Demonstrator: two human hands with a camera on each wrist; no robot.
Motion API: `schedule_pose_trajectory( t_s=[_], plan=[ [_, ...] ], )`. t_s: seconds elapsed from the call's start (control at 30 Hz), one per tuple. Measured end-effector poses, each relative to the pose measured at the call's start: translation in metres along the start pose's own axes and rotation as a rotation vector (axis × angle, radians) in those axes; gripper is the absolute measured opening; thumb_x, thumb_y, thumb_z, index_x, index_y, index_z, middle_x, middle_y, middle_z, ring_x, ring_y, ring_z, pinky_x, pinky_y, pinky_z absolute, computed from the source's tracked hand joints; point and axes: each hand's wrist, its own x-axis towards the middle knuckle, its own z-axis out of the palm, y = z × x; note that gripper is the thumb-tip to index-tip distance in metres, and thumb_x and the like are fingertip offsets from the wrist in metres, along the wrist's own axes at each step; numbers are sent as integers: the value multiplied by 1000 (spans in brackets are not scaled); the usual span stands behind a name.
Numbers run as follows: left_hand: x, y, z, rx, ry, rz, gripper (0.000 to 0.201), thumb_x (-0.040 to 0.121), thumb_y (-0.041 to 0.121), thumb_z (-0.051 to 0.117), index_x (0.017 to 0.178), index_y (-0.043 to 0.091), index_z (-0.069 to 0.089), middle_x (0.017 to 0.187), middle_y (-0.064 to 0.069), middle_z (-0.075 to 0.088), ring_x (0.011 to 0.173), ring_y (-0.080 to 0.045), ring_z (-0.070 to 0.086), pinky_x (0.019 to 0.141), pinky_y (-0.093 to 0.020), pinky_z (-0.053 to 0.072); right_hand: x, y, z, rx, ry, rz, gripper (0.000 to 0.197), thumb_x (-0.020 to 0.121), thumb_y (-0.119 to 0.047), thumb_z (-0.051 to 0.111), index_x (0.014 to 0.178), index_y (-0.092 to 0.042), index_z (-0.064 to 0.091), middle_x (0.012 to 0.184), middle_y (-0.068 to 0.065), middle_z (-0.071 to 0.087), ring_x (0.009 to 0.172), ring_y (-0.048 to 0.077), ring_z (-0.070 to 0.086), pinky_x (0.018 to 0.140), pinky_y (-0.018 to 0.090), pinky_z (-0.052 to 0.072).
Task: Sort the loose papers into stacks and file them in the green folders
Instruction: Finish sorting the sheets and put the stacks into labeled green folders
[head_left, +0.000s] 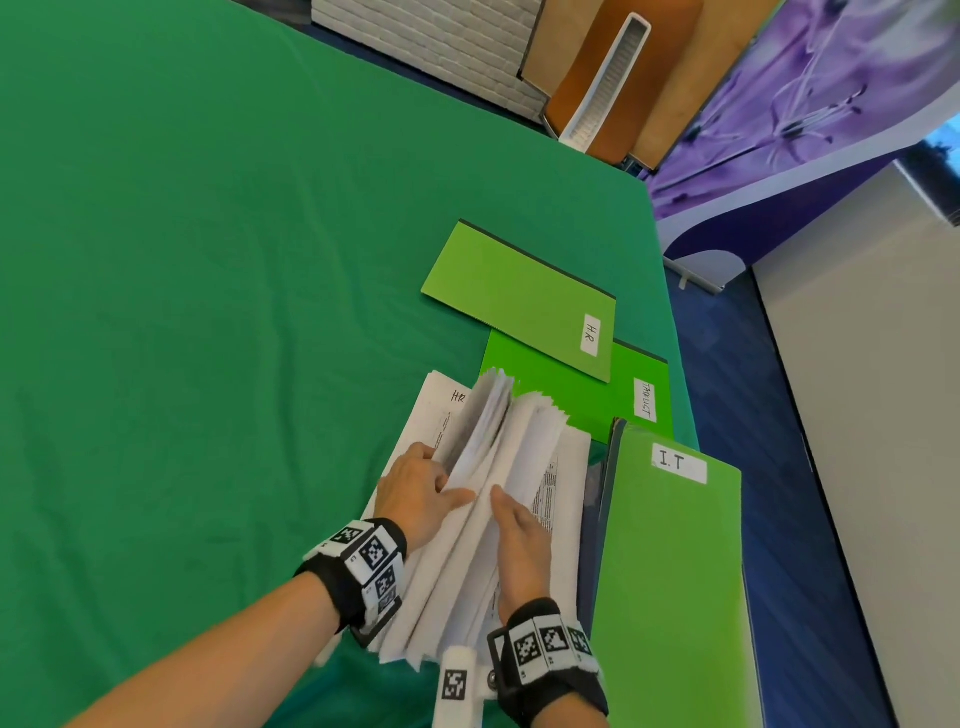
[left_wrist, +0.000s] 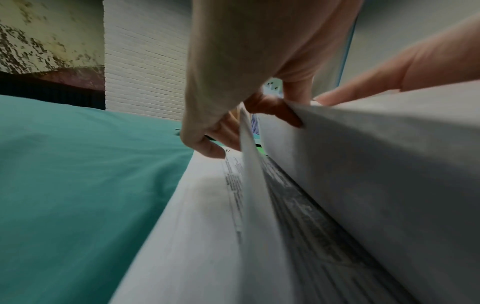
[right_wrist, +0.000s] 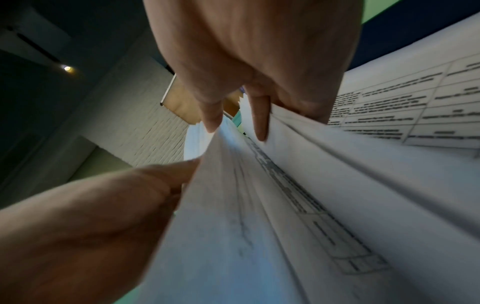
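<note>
A thick pile of white printed papers (head_left: 498, 467) lies on the green table, fanned upright in the middle. My left hand (head_left: 415, 488) grips the left bunch of sheets, fingers curled behind it, thumb on its front. My right hand (head_left: 519, 540) holds the right bunch, fingers tucked between the sheets. A flat sheet marked HR (head_left: 452, 410) lies under the left hand. Three green folders lie by the pile: HR (head_left: 514, 296) behind it, PRODUCT (head_left: 639, 384) under that one, I.T (head_left: 670, 571) to the right. The wrist views show the left hand (left_wrist: 233, 61) and right hand (right_wrist: 246, 51) parting the papers (left_wrist: 207, 226) (right_wrist: 259, 226).
The green cloth on the table (head_left: 208, 312) spreads wide to the left and far side. The table's right edge (head_left: 675, 338) runs just past the folders, with blue floor (head_left: 753, 415) below. A white brick wall (head_left: 441, 41), wooden boards (head_left: 597, 78) and a purple banner (head_left: 805, 104) stand beyond.
</note>
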Motion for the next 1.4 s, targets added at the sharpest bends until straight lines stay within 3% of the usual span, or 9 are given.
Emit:
schedule_pose_trajectory(
  t_s=[0.13,0.27,0.43,0.67,0.93,1.1,1.27,1.33,1.4],
  plan=[
    [0,4,10,-102,-38,20,52,81,42,74,55,16,36,88,4,40,81,-25,50,66,-33,36,0,0,7,-117,1,-58,59,79,-56,69,126,-20,60,125,-8,60,114,11,57,104,35,44],
    [0,6,11,-152,-88,36,53,79,43,76,54,16,37,82,5,39,71,-13,39,63,-31,34,1,-2,7,-63,13,-45,48,80,-51,70,117,-21,63,113,-5,68,103,10,63,94,30,51],
    [-3,6,10,-110,-111,62,53,76,45,77,53,16,39,91,6,42,81,-12,44,65,-30,34,0,-3,6,-18,19,-88,38,82,-44,72,112,-22,67,104,-6,72,96,8,67,84,27,55],
    [-5,12,13,-8,-134,89,46,75,44,76,56,17,42,79,8,35,61,-10,39,56,-29,31,1,-7,7,-86,45,-171,18,89,-33,67,104,-23,69,97,-9,73,90,5,68,78,22,55],
    [-6,7,7,-38,-147,108,51,79,51,72,59,16,40,78,8,34,64,-4,36,56,-27,27,16,7,1,-223,172,-91,25,97,-24,50,82,-13,66,84,7,69,84,27,64,79,42,54],
    [-1,-5,0,-80,-58,26,41,98,36,51,64,15,46,87,-4,44,83,-23,52,70,-32,43,19,11,-6,-204,249,-50,30,99,-25,49,73,-14,59,80,7,65,79,28,59,76,37,49],
    [5,-20,-9,-44,43,-61,45,96,35,56,59,14,40,88,-6,48,65,-16,44,62,-29,38,16,8,-15,-178,306,-60,37,97,-24,55,67,-5,61,70,8,64,70,26,58,72,36,50],
    [6,-21,-12,-21,70,-98,40,94,35,60,63,14,46,98,-8,53,74,-18,51,73,-32,46,15,8,-17,-157,332,-49,42,96,-27,57,69,5,59,65,8,60,64,23,53,66,33,47],
    [1,-16,-14,85,171,-126,19,91,35,63,90,16,60,115,-6,51,100,-20,53,92,-37,46,14,9,-17,-139,350,-45,46,94,-30,60,69,8,59,62,12,57,60,22,51,62,31,45]
  ],
)
